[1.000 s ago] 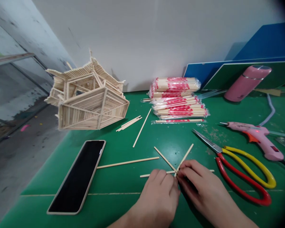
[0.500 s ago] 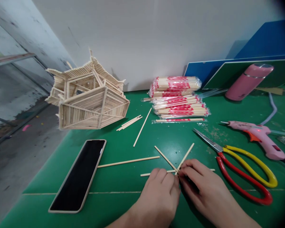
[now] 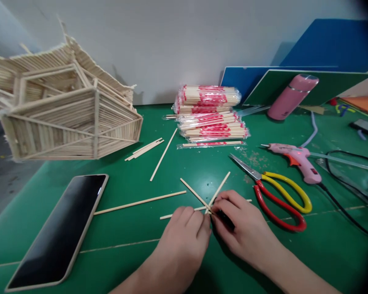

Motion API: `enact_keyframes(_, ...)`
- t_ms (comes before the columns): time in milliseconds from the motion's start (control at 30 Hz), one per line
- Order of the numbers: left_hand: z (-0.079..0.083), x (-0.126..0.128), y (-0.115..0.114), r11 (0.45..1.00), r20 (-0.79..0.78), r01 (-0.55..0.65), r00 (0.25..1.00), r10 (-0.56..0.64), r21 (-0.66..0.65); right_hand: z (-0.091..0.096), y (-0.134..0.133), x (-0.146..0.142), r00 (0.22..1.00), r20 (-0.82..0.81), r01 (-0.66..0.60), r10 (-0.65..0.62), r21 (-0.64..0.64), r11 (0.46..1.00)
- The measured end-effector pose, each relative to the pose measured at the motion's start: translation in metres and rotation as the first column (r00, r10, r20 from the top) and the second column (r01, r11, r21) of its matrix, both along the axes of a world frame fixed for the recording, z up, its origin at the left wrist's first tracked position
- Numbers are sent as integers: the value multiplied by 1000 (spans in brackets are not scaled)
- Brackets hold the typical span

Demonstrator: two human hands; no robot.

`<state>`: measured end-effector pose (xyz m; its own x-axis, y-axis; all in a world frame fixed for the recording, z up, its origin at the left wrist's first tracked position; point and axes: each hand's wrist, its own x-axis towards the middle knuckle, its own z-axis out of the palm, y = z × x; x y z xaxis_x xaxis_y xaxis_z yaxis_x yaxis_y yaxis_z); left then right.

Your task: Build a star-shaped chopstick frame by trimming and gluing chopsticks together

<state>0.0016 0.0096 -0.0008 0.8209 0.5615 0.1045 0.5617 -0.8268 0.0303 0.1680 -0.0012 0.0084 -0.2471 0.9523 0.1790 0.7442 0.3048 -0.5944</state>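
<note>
Both my hands meet at the table's near middle. My left hand [image 3: 184, 239] and my right hand [image 3: 239, 230] pinch together where thin wooden sticks [image 3: 199, 198] cross on the green table [image 3: 125, 232]. Two sticks fan upward from the pinch and a third lies flat beneath it. Fingers of both hands are curled tight at the joint.
A stick-built model house [image 3: 64, 110] stands at the left. A phone [image 3: 59, 230] lies face up at the near left, with a loose long stick [image 3: 141, 202] beside it. Packs of chopsticks [image 3: 210, 118], scissors [image 3: 279, 198], a pink glue gun [image 3: 296, 157] and a pink flask [image 3: 291, 96] lie behind and right.
The camera has shifted left and closer, so the model house looms larger. My hands stay pinched on the crossed sticks in the same pose.
</note>
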Motion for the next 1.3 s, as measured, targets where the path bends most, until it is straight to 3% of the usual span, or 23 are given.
enact_keyframes(200, 0, 1, 1, 1000, 84, -19, 996, 20, -21, -2, 1, 0, 1000, -28, 4, -5, -17, 1000)
enact_keyframes(467, -8, 1, 1, 999, 52, -18, 998, 20, -40, -3, 2, 0, 1000, -30, 6, -7, -53, 999)
enact_keyframes(767, -6, 3, 1, 999, 54, -36, 998, 34, 21, -2, 1, 1, 1000, -27, 6, -8, -60, 998)
enact_keyframes(1300, -11, 1, 1, 1000, 39, -24, 999, 24, 4, -7, 1, 1, 1000, -14, 7, -8, -63, 998)
